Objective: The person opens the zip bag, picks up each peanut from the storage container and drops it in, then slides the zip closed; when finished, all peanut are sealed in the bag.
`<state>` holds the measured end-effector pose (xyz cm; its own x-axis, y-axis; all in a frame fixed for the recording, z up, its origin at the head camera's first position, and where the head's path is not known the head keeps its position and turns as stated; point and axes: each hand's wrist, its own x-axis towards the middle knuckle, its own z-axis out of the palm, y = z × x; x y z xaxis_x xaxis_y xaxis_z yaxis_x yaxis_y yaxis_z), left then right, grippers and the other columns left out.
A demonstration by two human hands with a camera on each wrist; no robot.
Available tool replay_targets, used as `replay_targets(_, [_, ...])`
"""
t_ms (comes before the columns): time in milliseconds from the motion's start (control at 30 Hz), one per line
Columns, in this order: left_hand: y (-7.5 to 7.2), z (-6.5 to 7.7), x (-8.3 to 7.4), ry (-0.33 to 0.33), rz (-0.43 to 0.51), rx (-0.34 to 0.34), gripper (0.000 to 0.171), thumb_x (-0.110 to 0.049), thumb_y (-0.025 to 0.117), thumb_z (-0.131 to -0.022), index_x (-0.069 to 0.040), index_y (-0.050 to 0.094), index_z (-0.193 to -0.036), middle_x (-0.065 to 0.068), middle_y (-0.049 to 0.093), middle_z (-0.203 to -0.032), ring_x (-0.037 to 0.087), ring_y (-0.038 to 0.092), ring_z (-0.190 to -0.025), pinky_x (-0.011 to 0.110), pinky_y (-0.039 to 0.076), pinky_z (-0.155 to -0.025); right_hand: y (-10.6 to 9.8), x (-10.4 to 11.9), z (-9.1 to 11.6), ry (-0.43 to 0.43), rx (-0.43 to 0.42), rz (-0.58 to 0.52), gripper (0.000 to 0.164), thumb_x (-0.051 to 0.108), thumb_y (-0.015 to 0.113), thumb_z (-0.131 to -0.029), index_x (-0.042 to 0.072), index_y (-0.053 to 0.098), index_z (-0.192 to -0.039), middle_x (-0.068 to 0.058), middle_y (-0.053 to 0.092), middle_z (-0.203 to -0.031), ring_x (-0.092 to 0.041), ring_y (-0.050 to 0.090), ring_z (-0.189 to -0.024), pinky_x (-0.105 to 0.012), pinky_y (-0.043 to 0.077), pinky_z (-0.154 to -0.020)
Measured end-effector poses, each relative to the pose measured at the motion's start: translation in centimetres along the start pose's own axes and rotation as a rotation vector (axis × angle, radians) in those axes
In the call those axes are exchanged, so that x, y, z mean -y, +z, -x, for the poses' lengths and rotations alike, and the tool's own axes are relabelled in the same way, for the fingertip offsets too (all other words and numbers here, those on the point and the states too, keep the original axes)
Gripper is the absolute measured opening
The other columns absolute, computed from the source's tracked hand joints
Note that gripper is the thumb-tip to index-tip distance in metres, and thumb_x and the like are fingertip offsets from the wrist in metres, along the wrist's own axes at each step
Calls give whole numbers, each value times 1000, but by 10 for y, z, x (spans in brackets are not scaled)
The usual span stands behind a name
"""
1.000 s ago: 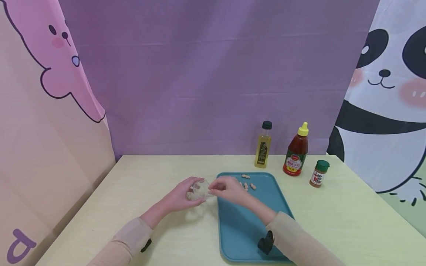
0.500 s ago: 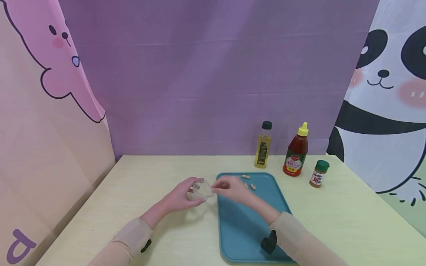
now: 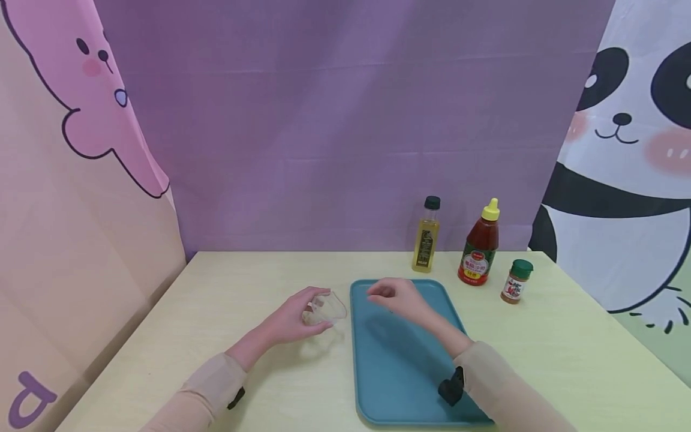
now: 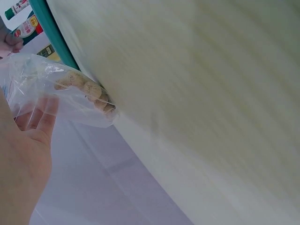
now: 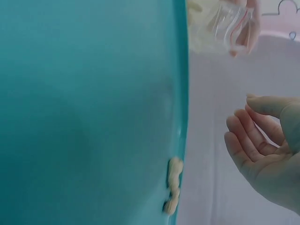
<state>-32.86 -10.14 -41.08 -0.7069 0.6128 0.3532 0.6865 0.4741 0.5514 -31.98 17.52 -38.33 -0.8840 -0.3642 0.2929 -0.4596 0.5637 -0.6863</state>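
My left hand holds a clear zip bag above the table, left of the tray, its mouth spread toward the right. In the left wrist view several peanuts in their shells lie at the bottom of the bag. The fingers are partly seen through the plastic. My right hand is over the far part of the blue tray, to the right of the bag. Its fingers are loosely bent with nothing between them in the right wrist view. Peanuts lie along the tray's rim there; the hand covers them in the head view.
Behind the tray stands an oil bottle. Right of it are a red sauce bottle with a yellow cap and a small spice jar with a green lid. A purple cloth hangs along the table's far edge.
My right hand has moved from the bag's mouth to the right, over the tray, and now covers the peanuts seen earlier. The left hand and bag have stayed nearly still.
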Motion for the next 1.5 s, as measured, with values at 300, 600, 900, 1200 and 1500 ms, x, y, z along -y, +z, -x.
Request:
replay_targets(300, [0, 0, 0, -9, -9, 4, 63, -33, 69, -84, -9, 44, -137, 11, 51, -134, 16, 54, -110, 32, 51, -92, -12, -23, 1, 83, -73, 40, 22, 17, 64, -89, 2, 68, -105, -10, 70, -97, -21, 65, -86, -29, 53, -67])
replay_targets(600, [-2, 0, -2, -16, -4, 7, 64, -32, 69, -84, -9, 43, -138, 11, 50, -135, 17, 54, -111, 32, 50, -93, -23, -32, 1, 184, -171, 112, 19, 14, 62, -90, 1, 69, -102, -13, 70, -98, -24, 64, -86, -30, 52, -64])
replay_targets(900, [-3, 1, -5, -27, -11, 9, 64, -32, 70, -84, -9, 43, -138, 10, 51, -134, 17, 54, -111, 33, 50, -93, -31, -40, 2, 257, -148, 170, 20, 14, 63, -89, -2, 69, -100, -17, 69, -97, -31, 64, -92, -40, 55, -75])
replay_targets(1200, [-2, 0, -2, -14, -15, 6, 64, -32, 70, -84, -8, 44, -137, 11, 52, -133, 17, 54, -111, 33, 50, -92, -35, -49, 3, 329, -33, 238, 21, 12, 66, -85, -4, 69, -98, -17, 69, -93, -27, 63, -84, -39, 54, -72])
replay_targets(1500, [-2, 1, -3, -21, -13, 7, 63, -32, 70, -84, -9, 44, -137, 10, 52, -133, 17, 55, -110, 33, 50, -92, -36, -50, 4, 369, 26, 239, 13, 8, 66, -85, -1, 71, -92, -12, 70, -88, -19, 61, -78, -35, 53, -70])
